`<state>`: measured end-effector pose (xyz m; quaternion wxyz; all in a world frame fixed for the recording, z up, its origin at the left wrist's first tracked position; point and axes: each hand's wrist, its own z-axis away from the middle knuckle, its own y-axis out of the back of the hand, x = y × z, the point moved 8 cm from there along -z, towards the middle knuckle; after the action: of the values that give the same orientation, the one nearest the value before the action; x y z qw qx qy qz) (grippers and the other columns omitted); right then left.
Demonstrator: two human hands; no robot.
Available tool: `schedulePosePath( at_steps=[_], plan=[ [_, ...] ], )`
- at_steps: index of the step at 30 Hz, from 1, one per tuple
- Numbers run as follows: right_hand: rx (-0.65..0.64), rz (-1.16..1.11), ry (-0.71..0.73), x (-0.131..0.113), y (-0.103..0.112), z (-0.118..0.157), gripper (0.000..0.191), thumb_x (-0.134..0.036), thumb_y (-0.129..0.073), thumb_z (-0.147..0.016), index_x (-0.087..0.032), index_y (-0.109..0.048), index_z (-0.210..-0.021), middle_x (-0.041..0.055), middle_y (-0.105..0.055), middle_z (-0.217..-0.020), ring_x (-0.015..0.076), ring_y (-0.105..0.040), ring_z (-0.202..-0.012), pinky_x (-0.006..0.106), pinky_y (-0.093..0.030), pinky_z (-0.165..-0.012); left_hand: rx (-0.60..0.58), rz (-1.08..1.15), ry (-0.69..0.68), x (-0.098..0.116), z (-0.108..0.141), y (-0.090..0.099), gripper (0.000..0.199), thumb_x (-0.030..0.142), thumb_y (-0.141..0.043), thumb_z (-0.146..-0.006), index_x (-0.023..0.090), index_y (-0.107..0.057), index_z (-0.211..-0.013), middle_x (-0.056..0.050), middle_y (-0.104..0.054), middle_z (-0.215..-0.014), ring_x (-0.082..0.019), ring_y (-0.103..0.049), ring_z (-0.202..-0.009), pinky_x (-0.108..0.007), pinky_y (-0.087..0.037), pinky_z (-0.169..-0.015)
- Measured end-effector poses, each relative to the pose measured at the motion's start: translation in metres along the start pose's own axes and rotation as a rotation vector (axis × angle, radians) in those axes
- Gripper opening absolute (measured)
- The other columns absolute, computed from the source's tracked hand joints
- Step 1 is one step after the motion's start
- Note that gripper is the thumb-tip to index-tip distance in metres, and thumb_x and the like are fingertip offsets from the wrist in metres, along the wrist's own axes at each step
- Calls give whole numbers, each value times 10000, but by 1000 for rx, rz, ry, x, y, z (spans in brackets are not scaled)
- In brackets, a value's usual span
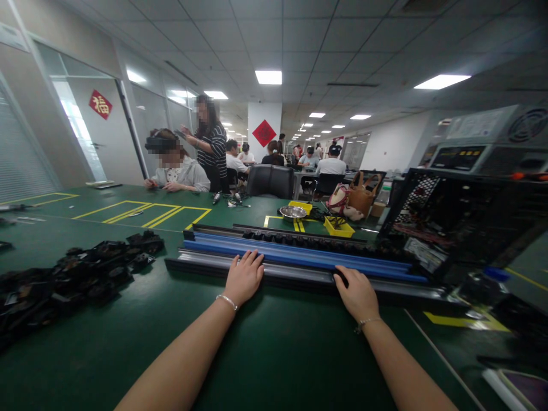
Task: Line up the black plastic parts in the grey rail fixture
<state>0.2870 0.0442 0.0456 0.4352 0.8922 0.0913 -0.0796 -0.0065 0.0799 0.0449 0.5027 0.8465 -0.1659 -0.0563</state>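
A long channel-shaped rail with a silvery-grey inside and black outer walls (299, 270) lies across the table in front of me. My left hand (245, 278) rests on this rail, its fingers stretched forward and lying flat. Further right, my right hand (357, 294) is at the same rail with thumb and forefinger curled towards each other. Something small and dark shows between those fingertips, too unclear to name. Just behind runs a blue rail (308, 252), parallel to the grey one. Beyond that, a row of black parts (308, 240) sits along another dark rail.
Many black parts (85, 279) are heaped on the green table (274, 354) at left. An opened computer case (445, 217) stands at right, near a blue-capped container (483, 285). A metal bowl (293, 212) and yellow tray (339, 227) lie beyond the rails. A seated person (180, 171) works across the table.
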Motion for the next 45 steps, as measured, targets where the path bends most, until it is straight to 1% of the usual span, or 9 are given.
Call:
schedulePosePath(
  at_steps=[9, 16, 24, 29, 37, 40, 45],
  plan=[
    [-44, -8, 60, -17, -7, 1, 403, -354, -355, -886, -183, -569, -1181, 74, -636, -1100, 209, -553, -985, 356, -415, -881, 10, 8, -9, 1, 0, 0, 437, 376, -257, -928, 289, -526, -1261, -17, -458, -1386, -215, -380, -1290, -448, -270, -1066],
    [-90, 2, 67, -21, -6, 1, 440, -339, -326, -897, -143, -535, -1231, 85, -614, -1179, 216, -548, -1004, 368, -407, -909, 0, 10, 1, 1, 0, 1, 431, 375, -262, -926, 296, -528, -1256, -9, -451, -1392, -209, -375, -1293, -432, -261, -1075],
    [-115, -16, 62, -28, -9, 1, 442, -348, -326, -905, -140, -522, -1243, 83, -629, -1155, 207, -562, -975, 358, -427, -886, 13, -18, -16, 2, 0, 0, 428, 368, -257, -931, 284, -534, -1246, -17, -465, -1381, -214, -397, -1278, -444, -302, -1050],
    [-126, -37, 73, -36, -12, 0, 429, -343, -335, -904, -157, -532, -1236, 63, -617, -1185, 202, -558, -968, 353, -427, -892, 28, -35, -21, 2, 1, 0, 416, 361, -273, -930, 285, -540, -1239, -17, -467, -1380, -214, -406, -1272, -443, -321, -1041],
    [-175, -56, 64, -39, -14, 0, 458, -320, -296, -912, -127, -493, -1278, 72, -608, -1198, 207, -538, -971, 354, -423, -905, 44, -31, -24, 2, 0, 2, 398, 344, -310, -921, 273, -556, -1226, -31, -486, -1363, -225, -424, -1259, -449, -336, -1035],
    [-179, -50, 48, -43, -17, 0, 465, -325, -295, -912, -108, -490, -1274, 93, -622, -1161, 216, -535, -985, 353, -425, -902, 55, -22, -33, 6, 1, 1, 398, 322, -316, -919, 254, -551, -1233, -44, -495, -1354, -225, -428, -1257, -445, -335, -1040],
    [-187, -29, 45, -49, -20, 0, 459, -325, -292, -914, -96, -513, -1244, 117, -626, -1134, 222, -537, -984, 355, -425, -900, 46, 3, -97, 21, 1, -2, 399, 327, -312, -924, 253, -538, -1245, -39, -488, -1361, -215, -415, -1268, -437, -333, -1047]
  ],
)
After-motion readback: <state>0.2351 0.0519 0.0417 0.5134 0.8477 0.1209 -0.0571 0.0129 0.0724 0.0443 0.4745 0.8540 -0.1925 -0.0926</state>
